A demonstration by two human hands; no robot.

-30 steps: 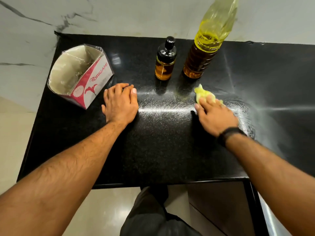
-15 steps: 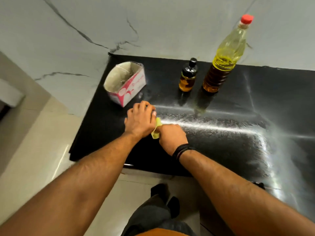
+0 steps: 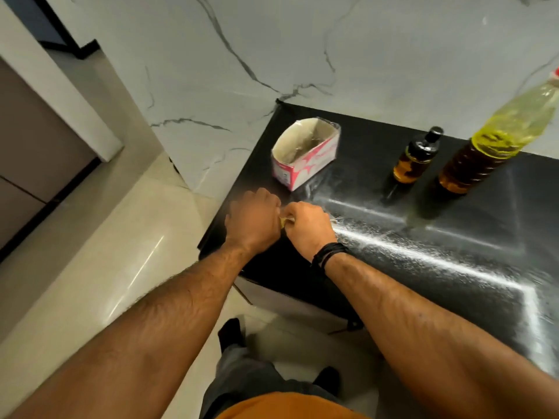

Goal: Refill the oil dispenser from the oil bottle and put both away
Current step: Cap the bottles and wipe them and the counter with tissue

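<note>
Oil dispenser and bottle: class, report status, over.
Both hands, left and right, grip a yellow cloth at the counter edge. Dispenser and bottle upright, untouched. Open box stands beside them.

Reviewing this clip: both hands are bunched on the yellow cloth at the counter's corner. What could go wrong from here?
1. The left hand and right hand hold the small yellow cloth at the black stone counter edge; it could drop to the floor.
2. The smeared, streaky film may leave the surface slippery.
3. The tall plastic oil bottle and dark glass oil dispenser stand close together; a careless reach might topple one.
</note>
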